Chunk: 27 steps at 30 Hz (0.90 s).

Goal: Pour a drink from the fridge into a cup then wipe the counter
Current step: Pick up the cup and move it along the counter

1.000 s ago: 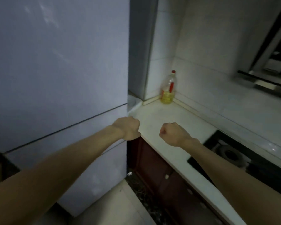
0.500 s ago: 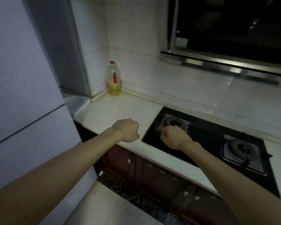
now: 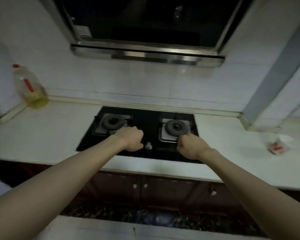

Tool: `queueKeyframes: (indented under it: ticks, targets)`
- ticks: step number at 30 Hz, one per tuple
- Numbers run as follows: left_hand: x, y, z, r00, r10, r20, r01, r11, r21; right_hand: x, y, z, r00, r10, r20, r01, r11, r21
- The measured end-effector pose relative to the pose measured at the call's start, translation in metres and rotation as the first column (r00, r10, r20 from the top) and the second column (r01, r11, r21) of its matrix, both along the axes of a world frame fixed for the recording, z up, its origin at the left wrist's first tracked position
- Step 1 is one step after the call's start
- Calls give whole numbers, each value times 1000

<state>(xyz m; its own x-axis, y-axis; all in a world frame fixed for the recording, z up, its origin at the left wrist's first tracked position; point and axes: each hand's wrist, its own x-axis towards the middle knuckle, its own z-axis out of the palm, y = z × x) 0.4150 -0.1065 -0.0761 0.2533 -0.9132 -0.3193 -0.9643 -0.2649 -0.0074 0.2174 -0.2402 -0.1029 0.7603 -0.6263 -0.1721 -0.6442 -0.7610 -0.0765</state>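
Note:
Both my arms reach forward over a pale counter (image 3: pixel 47 135). My left hand (image 3: pixel 131 138) is curled into a fist and holds nothing, above the front middle of a black two-burner gas hob (image 3: pixel 145 122). My right hand (image 3: pixel 190 146) is also a closed, empty fist, over the hob's front right corner. No fridge, cup or cloth is in view.
A clear bottle of yellow oil (image 3: pixel 30 88) with a red cap stands in the counter's back left corner. A small white and red packet (image 3: pixel 278 145) lies on the counter at right. A range hood (image 3: pixel 145 54) hangs above the hob. Dark wooden cabinet doors (image 3: pixel 163 189) run below.
The view has swung right, from the fridge door to the hob. The fridge has left the frame. Both fists stay clenched and keep the same place in the picture.

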Motion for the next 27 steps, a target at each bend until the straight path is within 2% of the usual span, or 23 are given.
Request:
queueKeyframes:
  ticks: [5, 12, 20, 27]
  targets:
    - [-93, -92, 6, 976, -216, 20, 216, 976, 5, -110, -48, -2, 967, -254, 14, 253, 967, 23]
    - [-217, -186, 12, 867, -496, 37, 498, 866, -43, -242, -82, -3, 848, -527, 47, 528, 849, 8]
    - [-310, -258, -15, 775, -632, 11, 632, 774, -20, -334, -112, -16, 734, -678, 26, 679, 735, 8]
    - [-351, -349, -46, 733, -680, -5, 680, 733, 16, -372, -181, -42, 689, -724, -16, 724, 688, 41]
